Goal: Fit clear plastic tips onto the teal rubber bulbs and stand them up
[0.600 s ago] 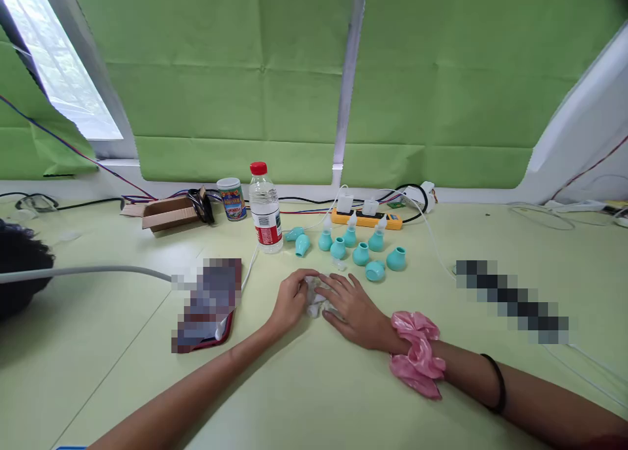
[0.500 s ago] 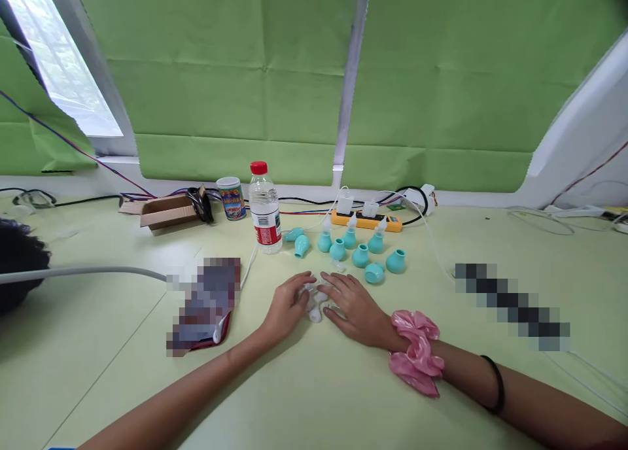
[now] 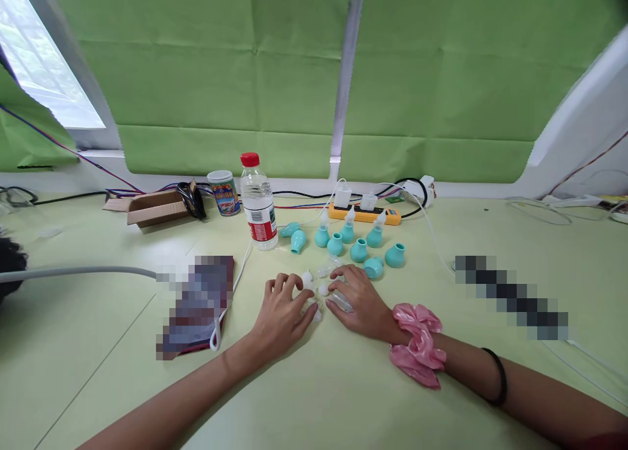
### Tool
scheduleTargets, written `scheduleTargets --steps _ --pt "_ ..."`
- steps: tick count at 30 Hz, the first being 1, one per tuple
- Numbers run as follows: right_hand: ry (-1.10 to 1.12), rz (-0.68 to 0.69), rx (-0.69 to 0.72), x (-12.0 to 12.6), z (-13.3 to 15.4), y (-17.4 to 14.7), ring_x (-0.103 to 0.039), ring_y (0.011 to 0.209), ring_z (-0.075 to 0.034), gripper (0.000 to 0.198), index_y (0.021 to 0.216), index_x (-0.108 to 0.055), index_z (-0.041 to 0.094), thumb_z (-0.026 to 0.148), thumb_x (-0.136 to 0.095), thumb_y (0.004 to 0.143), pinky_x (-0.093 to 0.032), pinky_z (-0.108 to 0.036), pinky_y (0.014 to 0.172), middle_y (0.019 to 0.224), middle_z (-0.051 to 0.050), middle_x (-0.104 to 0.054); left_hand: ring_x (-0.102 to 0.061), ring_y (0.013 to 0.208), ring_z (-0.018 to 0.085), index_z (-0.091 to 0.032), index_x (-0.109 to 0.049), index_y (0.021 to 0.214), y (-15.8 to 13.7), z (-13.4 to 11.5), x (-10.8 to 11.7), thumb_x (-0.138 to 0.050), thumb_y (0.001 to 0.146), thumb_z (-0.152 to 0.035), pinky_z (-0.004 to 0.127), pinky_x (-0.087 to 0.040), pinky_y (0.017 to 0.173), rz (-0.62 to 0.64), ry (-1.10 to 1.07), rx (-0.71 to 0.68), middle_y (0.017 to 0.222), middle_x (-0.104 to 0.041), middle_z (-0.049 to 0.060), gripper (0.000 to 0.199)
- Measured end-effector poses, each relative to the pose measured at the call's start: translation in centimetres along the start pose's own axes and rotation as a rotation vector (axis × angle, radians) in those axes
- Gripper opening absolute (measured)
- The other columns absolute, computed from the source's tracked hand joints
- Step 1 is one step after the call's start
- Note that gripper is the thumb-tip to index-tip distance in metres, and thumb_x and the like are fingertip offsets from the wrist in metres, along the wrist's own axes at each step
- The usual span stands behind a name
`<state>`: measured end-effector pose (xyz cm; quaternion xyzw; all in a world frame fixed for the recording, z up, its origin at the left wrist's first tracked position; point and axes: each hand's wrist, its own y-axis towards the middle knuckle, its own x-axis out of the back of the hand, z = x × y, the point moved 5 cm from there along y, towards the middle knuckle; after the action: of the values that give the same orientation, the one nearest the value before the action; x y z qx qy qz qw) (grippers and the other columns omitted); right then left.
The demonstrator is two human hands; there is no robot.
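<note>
My left hand [image 3: 283, 309] is low over the table, its fingers bent and apart around small translucent white nozzle tips [image 3: 308, 280]. Opposite it, my right hand [image 3: 362, 304] is also open, with a clear plastic piece [image 3: 339, 301] lying between its thumb and curled fingers; whether it grips that piece is not plain. One more white tip [image 3: 323, 290] sits between the hands, and another clear piece [image 3: 330, 265] lies just beyond. Behind them stand several turquoise rubber bulbs [image 3: 358, 250], some bearing white tips on top. Two bulbs [image 3: 298, 241] lie tipped over near the bottle.
A clear bottle with a red cap [image 3: 260, 208] stands behind my left hand, beside a can [image 3: 224, 193] and an open cardboard box [image 3: 159, 208]. An orange power strip [image 3: 387, 216] lies at the back. A phone [image 3: 206, 306] with a cable is at left.
My hands have drawn apart slightly, the left one shifting left, uncovering more of the white tips. Clear pieces now show under my right hand and beyond it. The view has shifted a little.
</note>
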<state>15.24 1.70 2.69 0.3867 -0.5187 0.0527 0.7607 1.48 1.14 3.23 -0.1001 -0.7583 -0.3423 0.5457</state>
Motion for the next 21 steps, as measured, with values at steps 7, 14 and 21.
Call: scheduleTargets --steps 7,14,21 --pt "0.014 0.044 0.089 -0.4 0.4 0.1 -0.042 0.093 -0.024 0.013 0.085 -0.057 0.019 0.025 -0.052 0.075 -0.034 -0.043 0.08 0.084 -0.005 -0.057 -0.039 0.085 0.022 -0.02 -0.057 0.086 0.1 1.5 -1.3 -0.039 0.081 -0.019 0.036 -0.037 0.069 0.059 -0.067 0.11 0.09 -0.047 0.007 0.019" --pt "0.004 0.044 0.09 -0.6 0.2 0.0 -0.043 0.093 -0.024 0.009 0.079 -0.058 0.018 0.024 -0.051 0.076 -0.034 -0.043 0.08 0.081 -0.005 -0.057 -0.039 0.087 0.022 -0.023 -0.058 0.09 0.1 1.2 -1.0 -0.039 0.082 -0.022 0.037 -0.034 0.07 0.104 -0.087 0.055 0.091 -0.048 0.006 0.021" --pt "0.074 -0.018 0.102 -0.3 0.4 0.1 -0.048 0.085 -0.02 0.006 0.075 -0.055 0.019 0.02 -0.049 0.078 -0.035 -0.042 0.081 0.075 -0.003 -0.059 -0.041 0.088 0.021 -0.024 -0.058 0.093 0.3 1.3 -0.7 -0.037 0.084 -0.023 0.037 -0.03 0.072 0.144 -0.098 -0.079 0.089 -0.053 0.006 0.023"
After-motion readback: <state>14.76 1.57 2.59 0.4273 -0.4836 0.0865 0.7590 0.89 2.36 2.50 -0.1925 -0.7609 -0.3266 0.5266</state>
